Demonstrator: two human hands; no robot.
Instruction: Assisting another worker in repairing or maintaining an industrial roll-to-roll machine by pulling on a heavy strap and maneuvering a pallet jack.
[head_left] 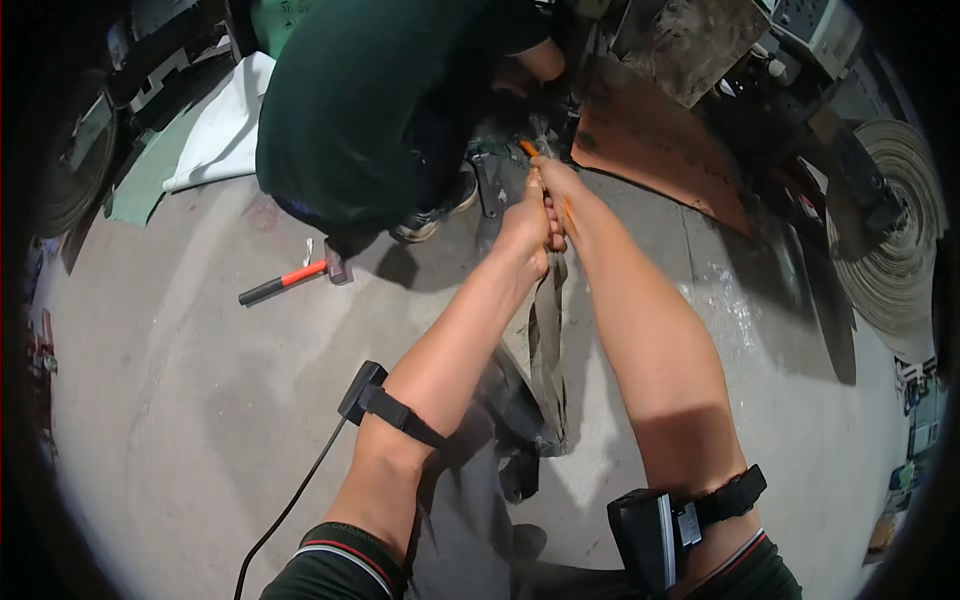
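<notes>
Both my arms stretch forward, with the hands close together at the upper middle. My left hand [522, 225] is closed around a long, flat grey-brown strap [547, 340], which hangs in folds down toward the floor between my arms. Just beyond it, my right hand [560, 182] is closed on the same strap. A small orange piece [528, 147] shows at the far side of my right hand; what it belongs to cannot be made out. The far end of the strap is lost in the dark clutter ahead.
A person in a dark green shirt [365, 110] crouches close ahead on the left. A hammer [290, 282] with a red and black handle lies on the concrete floor. An orange-brown panel [650, 150] and a large coiled roll [890, 235] stand right; a white sheet [225, 130] lies far left.
</notes>
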